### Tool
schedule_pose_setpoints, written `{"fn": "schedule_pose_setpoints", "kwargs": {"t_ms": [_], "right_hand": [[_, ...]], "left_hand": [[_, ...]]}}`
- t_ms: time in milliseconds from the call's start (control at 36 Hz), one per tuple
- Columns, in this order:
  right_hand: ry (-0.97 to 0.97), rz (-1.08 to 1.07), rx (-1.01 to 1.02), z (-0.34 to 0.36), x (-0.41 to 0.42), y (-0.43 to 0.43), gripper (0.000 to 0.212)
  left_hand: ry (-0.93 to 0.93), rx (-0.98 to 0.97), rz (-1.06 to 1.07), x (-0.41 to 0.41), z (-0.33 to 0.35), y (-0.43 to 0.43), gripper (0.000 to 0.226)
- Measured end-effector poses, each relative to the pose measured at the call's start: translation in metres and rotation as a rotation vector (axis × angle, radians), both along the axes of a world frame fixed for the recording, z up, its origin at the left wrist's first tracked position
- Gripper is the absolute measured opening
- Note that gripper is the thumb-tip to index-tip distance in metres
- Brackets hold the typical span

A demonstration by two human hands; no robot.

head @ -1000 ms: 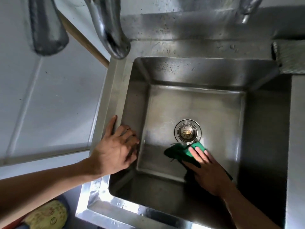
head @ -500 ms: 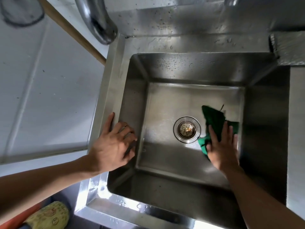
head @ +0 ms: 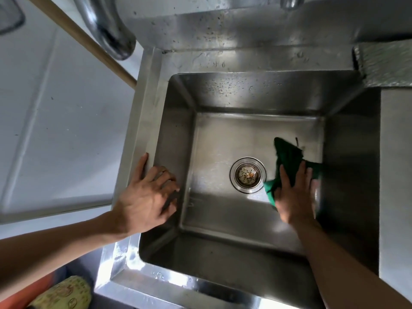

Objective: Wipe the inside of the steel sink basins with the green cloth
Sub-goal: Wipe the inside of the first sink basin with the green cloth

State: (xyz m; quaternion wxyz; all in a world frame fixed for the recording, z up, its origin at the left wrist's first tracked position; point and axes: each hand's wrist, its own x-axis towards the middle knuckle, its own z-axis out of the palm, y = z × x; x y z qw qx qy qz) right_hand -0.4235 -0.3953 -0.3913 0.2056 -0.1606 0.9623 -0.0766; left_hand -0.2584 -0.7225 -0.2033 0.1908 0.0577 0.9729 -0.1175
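Note:
The steel sink basin (head: 245, 101) fills the middle of the view, with a round drain strainer (head: 248, 175) in its floor. A green cloth (head: 287, 156) lies on the basin floor just right of the drain, near the right wall. My right hand (head: 294, 195) presses flat on the cloth with straight fingers; part of the cloth is hidden under it. My left hand (head: 145, 195) rests on the sink's left rim, thumb along the rim and fingers bent over the edge down the inner wall.
A chrome tap spout (head: 111, 30) hangs over the back left corner. A wooden handle (head: 89, 43) leans across the white tiled wall (head: 55, 130) on the left. A textured metal piece (head: 388, 63) lies at the back right rim.
My right hand has swept the cloth from in front of the drain to its right side. Over the last half second it barely moved. My left hand stayed on the rim.

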Motion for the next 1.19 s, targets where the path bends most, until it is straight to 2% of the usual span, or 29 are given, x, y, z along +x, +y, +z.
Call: {"fn": "schedule_pose_setpoints", "kwargs": {"t_ms": [83, 167, 250, 417, 500, 639, 750, 833, 944, 1056, 1194], "right_hand": [[-0.034, 0.173, -0.02, 0.003, 0.034, 0.017, 0.077], [-0.057, 0.252, -0.052, 0.005, 0.053, 0.032, 0.071], [-0.028, 0.282, -0.046, 0.001, 0.035, 0.033, 0.072], [0.032, 0.054, -0.029, 0.001, -0.006, 0.016, 0.07], [0.055, 0.067, -0.03, 0.003, -0.003, 0.014, 0.065], [0.053, 0.095, -0.078, 0.004, 0.014, 0.023, 0.078], [0.054, 0.131, -0.144, 0.004, 0.012, 0.034, 0.074], [0.067, 0.181, -0.111, 0.004, 0.002, 0.036, 0.073], [0.141, 0.037, -0.086, 0.003, -0.009, 0.026, 0.064], [0.169, -0.087, -0.072, 0.0, -0.024, -0.001, 0.079], [0.199, -0.115, -0.118, -0.005, -0.056, -0.026, 0.077]], "left_hand": [[-0.007, 0.0, 0.002, 0.0, 0.0, 0.0, 0.042], [-0.027, -0.012, 0.002, -0.001, 0.0, 0.001, 0.041], [-0.028, -0.019, 0.001, -0.002, 0.0, 0.001, 0.042], [0.002, -0.019, -0.014, -0.001, -0.001, 0.001, 0.039], [-0.012, -0.028, -0.014, -0.001, -0.001, 0.001, 0.04], [-0.02, -0.009, -0.006, -0.001, 0.001, 0.001, 0.042], [-0.031, -0.022, -0.003, -0.002, 0.003, 0.002, 0.043], [-0.035, -0.026, -0.001, -0.002, 0.004, 0.001, 0.044], [-0.035, -0.025, 0.003, -0.002, 0.003, 0.002, 0.044], [-0.032, -0.023, 0.004, -0.002, 0.003, 0.002, 0.044], [-0.038, -0.033, -0.002, 0.0, 0.002, 0.002, 0.045]]}}
